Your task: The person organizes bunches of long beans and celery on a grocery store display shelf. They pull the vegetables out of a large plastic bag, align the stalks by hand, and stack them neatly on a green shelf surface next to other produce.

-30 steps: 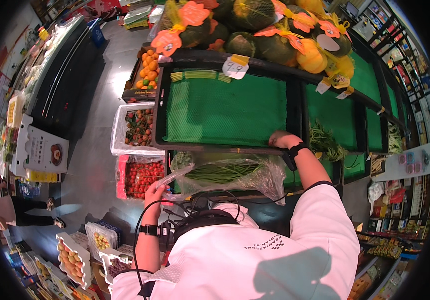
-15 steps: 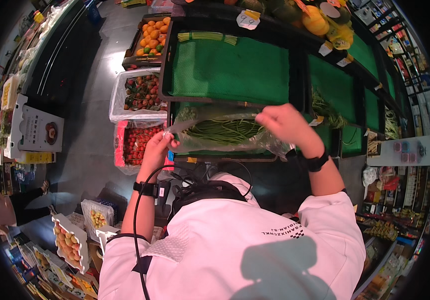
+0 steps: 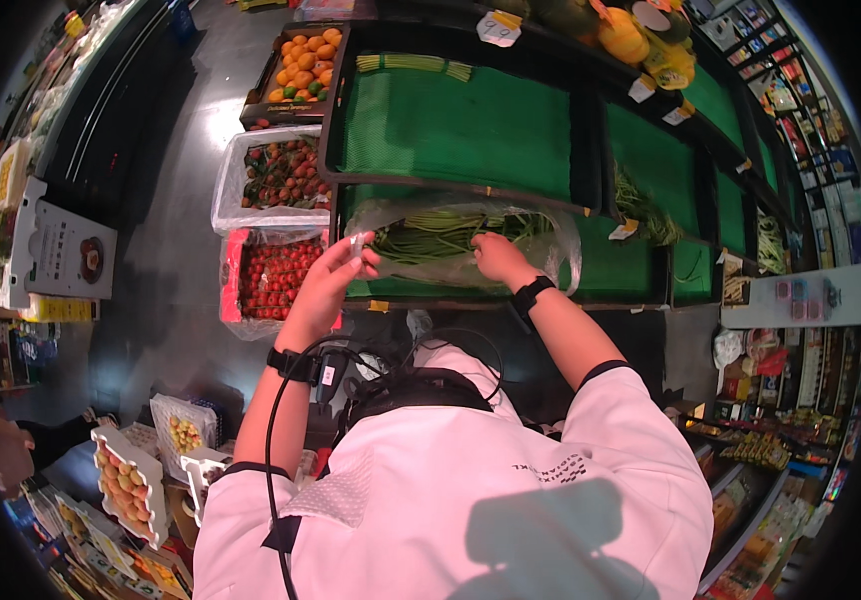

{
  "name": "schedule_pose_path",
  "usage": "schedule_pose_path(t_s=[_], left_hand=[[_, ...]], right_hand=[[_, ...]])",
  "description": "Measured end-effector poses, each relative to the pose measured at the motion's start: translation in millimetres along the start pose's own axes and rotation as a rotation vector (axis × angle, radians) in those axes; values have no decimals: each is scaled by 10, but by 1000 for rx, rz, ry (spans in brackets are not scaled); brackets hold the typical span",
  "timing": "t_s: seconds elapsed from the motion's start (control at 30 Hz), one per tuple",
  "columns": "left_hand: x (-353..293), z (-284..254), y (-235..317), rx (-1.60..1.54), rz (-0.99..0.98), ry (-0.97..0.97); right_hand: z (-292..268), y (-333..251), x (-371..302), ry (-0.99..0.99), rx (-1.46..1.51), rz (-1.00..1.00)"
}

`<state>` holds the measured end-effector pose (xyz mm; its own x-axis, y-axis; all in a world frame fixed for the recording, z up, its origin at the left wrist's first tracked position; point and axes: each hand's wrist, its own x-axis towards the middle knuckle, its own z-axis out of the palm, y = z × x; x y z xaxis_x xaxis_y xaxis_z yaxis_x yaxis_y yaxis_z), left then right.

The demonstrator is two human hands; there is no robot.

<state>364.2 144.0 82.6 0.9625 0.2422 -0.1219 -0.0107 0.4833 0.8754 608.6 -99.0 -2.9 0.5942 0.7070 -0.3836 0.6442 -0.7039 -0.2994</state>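
A clear plastic bag (image 3: 563, 262) lies along the lower green-lined bin, spread around a bundle of long thin green vegetable stems (image 3: 416, 240). My left hand (image 3: 344, 268) is at the bag's left end, thumb and fingers pinching its edge. Over the right part of the bundle, my right hand (image 3: 501, 260) is closed, its fingertips down on the stems; whether bag film lies between them is hard to tell. Bag film reaches out to the right beyond my right hand.
The upper bin (image 3: 451, 125) holds a pale green bundle (image 3: 414, 66) at its back edge. Left of the bins stand boxes of oranges (image 3: 303, 68), reddish fruit with leaves (image 3: 283, 172) and small red tomatoes (image 3: 276, 277). Pumpkins (image 3: 626, 40) sit on the back shelf; leafy greens (image 3: 646, 212) lie right.
My right hand has come down and left from the bag's right end onto the stems. The bag's right end now lies spread out. My left hand stays at the left end, shifted slightly right.
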Motion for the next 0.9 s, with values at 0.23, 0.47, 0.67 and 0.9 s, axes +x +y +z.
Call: schedule_pose_path(t_s=[0.23,0.47,0.67,0.9], left_hand=[[-115,-17,-180,-79,23,112],[-99,104,-253,-190,47,279],[48,263,-277,-172,85,369],[170,441,-229,-95,98,439]], right_hand=[[106,-52,652,-406,-259,170],[324,170,1174,-520,-255,215],[1003,884,1587,-497,-313,81],[2021,1627,2183,-338,-418,-151]])
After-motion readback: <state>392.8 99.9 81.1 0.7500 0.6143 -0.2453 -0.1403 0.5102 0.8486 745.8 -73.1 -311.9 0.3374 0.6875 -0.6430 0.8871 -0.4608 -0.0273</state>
